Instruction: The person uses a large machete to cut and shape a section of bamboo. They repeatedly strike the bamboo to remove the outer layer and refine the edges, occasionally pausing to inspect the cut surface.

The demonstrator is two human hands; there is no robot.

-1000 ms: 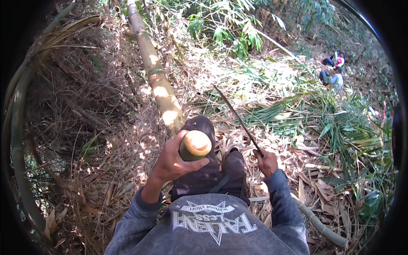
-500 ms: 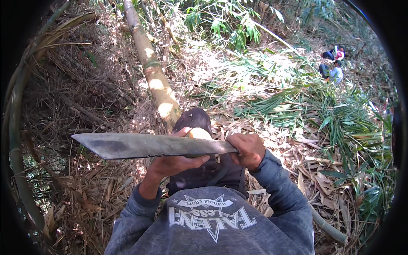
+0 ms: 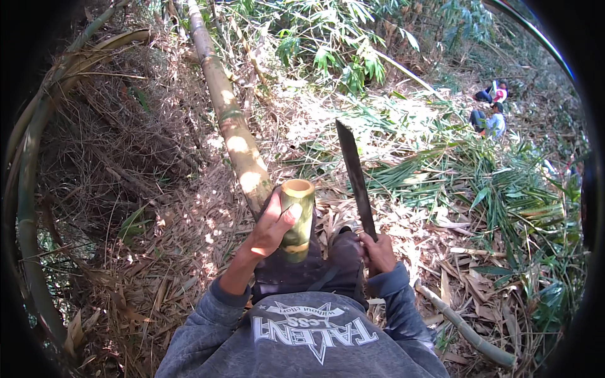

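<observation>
My left hand is wrapped round a short piece of green bamboo, held roughly upright in front of my body. Its pale, hollow cut end faces up. On the other side, my right hand is closed on the handle of a machete. The long dark blade points up and away, tilted a little to the left, and stands apart from the bamboo piece. Most of the machete's handle is hidden inside my fist.
A thick bamboo trunk slants from the far left down toward my legs. Cut green leaves lie in heaps at right. A thinner bamboo pole rests near my right side. Two people sit far off at right. Dry leaves cover the ground.
The machete has swung from lying level across the bamboo piece to pointing up on the right. My left hand has turned the bamboo piece upright, bringing its hollow end into view.
</observation>
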